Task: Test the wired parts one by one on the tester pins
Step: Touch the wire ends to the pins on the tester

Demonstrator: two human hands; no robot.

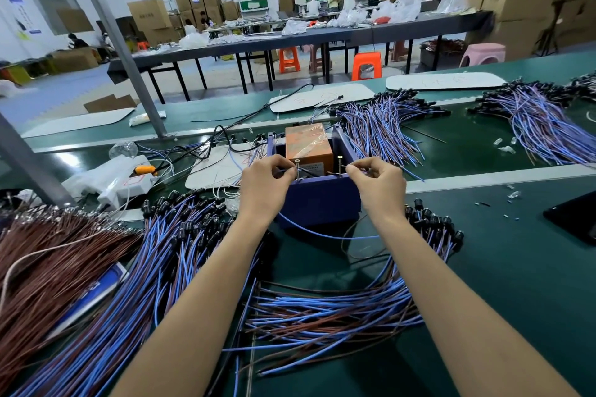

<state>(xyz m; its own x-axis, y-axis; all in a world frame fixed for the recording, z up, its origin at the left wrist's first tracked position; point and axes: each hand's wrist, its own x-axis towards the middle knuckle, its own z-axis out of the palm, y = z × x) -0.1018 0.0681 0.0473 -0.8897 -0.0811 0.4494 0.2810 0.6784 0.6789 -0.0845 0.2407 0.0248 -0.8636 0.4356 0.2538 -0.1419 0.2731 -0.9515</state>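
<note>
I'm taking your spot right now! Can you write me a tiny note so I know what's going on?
Left hand: pinches one wire end of a wired part at the left pin.
Right hand: pinches what seems to be its other end at the right pin.
Both pins stand on the purple tester box; the part's blue wire loops down in front of it.
Done: this part is at the pins.
Left: more parts lie in the near-left pile, the front pile and the far pile. I cannot tell which are tested.
</note>
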